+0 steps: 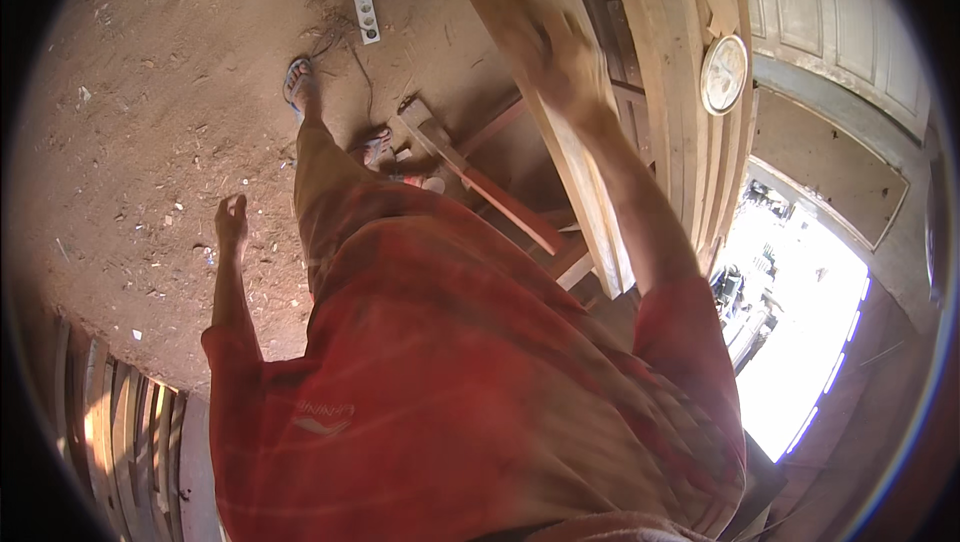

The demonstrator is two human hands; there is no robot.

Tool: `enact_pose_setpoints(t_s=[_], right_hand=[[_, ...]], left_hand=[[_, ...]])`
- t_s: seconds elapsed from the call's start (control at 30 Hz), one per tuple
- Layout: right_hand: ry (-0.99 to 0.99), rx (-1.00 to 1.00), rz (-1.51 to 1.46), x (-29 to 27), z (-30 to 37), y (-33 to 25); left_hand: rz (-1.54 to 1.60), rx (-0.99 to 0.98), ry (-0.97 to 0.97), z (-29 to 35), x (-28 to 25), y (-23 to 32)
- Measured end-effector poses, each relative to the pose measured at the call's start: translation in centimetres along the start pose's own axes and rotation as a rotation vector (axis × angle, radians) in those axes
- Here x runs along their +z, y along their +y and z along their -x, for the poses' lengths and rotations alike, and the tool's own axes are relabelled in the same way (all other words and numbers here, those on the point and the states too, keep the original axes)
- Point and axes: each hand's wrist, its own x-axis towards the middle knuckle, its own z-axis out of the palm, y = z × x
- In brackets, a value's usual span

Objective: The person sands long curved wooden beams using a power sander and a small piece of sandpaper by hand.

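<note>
My right hand [565, 67] is stretched forward onto a long wooden plank [610, 232] at the right. It seems to lie flat on the wood with the fingers apart, slightly blurred by motion. Low at my left side, my left hand [232, 220] hangs over the dirt floor. Its fingers are loosely bent and a little apart, with nothing visible in them. Beside the first plank stand several more thick boards [665, 62], with a round pale disc [724, 75] against them.
A white power strip [367, 19] with a cord lies on the dirt floor [170, 142] ahead. Close to my feet is a wooden piece [440, 137] joined to a reddish bar [510, 210]. Wooden slats [125, 422] stand at the lower left. Pale panelled doors [840, 12] are at the far right.
</note>
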Motion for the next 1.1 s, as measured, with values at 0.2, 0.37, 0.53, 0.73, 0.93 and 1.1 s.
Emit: enact_pose_setpoints(t_s=[0.2,0.37,0.53,0.73,0.93,1.1], right_hand=[[-0.039,0.085,0.102,0.2,4.9,2.8],[0.087,0.152,0.14,1.0,-5.0,-2.5],[0.031,0.153,0.193,-1.5,12.6,3.1],[-0.07,0.218,0.349,-7.3,34.2,7.2],[0.14,0.173,0.246,-2.6,25.6,5.6],[0.228,0.178,0.198,-1.2,18.3,3.8]], left_hand=[[-0.169,0.09,-0.152,-0.4,1.5,5.6],[0.164,0.368,-0.262,0.7,11.1,30.6],[0.372,0.555,-0.527,11.3,21.7,46.0],[0.62,0.476,-0.641,18.5,25.1,51.0],[0.535,0.501,-0.511,19.9,23.3,50.6],[0.639,0.474,-0.412,16.4,22.3,51.6]])
